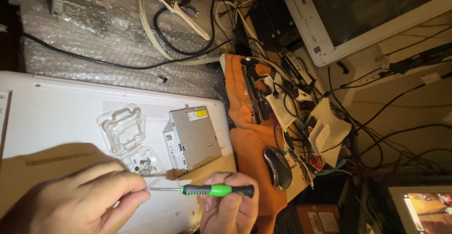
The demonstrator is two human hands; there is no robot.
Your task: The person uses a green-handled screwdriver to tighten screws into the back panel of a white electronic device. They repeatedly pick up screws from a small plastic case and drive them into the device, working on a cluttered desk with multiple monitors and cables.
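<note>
Both hands [80, 198] on green screwdriver [217, 190]

Two bare hands, left hand [80, 198] and right hand [230, 208], no sleeves visible.

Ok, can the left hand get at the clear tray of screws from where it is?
Probably yes. The left hand pinches the screwdriver tip right beside the clear tray, and nothing lies between them. It would have to let go of the tip first.
</note>
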